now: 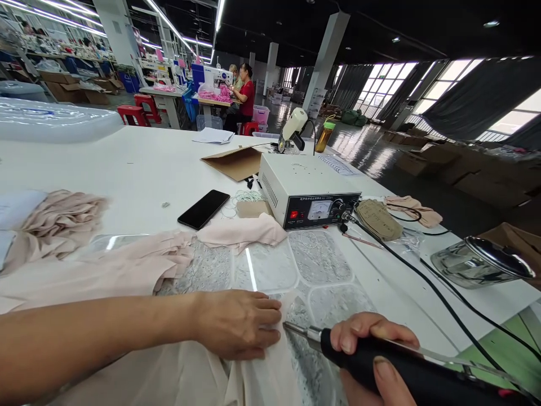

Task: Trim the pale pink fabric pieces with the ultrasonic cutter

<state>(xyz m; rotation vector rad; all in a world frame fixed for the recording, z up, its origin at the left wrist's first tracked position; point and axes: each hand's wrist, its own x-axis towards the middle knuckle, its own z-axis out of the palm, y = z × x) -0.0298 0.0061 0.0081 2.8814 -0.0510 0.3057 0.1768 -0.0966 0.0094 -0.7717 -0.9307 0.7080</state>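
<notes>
My left hand [243, 327] lies palm down on a pale beige fabric piece [186, 375], fingers stretched out and pressing it against the grey marble-patterned mat [270, 268]. In my right hand [380, 344] is a black-handled ultrasonic cutter [372, 361] with a slim metal tip. That tip is at the fabric's edge, just right of my left fingertips; whether it touches the cloth I cannot tell. A black cable runs from a white control box [310, 175] with a dial, toward the cutter. More beige fabric [105, 270] is piled at the left.
A black phone [204, 209], a folded beige cloth [243, 231] and a cardboard piece [234, 162] lie beyond the mat. Glass-like container [473, 262] and black cables [422, 285] are at right. A plastic-wrapped bundle [54, 121] is far left. People [245, 96] sit at sewing machines behind.
</notes>
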